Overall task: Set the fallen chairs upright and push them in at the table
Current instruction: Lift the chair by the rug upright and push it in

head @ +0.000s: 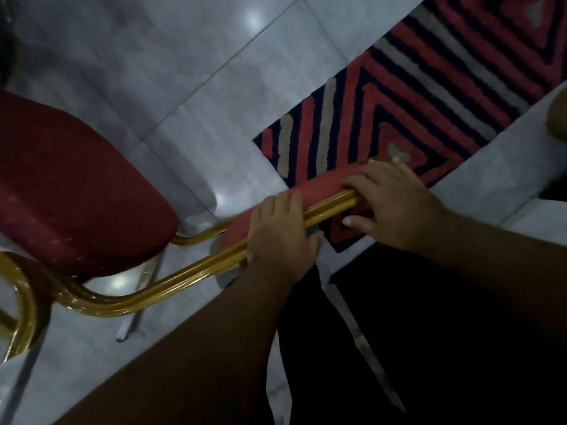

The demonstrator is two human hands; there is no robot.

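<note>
A chair with a dark red padded seat point(70, 185) and a gold metal frame point(171, 280) fills the left and middle of the head view. Its red backrest point(325, 185) runs diagonally toward the rug. My left hand point(282, 234) is wrapped over the lower part of the backrest and its gold rail. My right hand point(395, 204) grips the top end of the same backrest, thumb underneath. The view is tilted, so I cannot tell whether the chair stands fully upright. No table is in sight.
Pale grey floor tiles point(171, 72) lie beyond the chair. A red, black and grey striped rug point(429, 87) covers the upper right. My dark trousers point(429, 332) fill the lower right. A tan rounded object point(560, 118) pokes in at the right edge.
</note>
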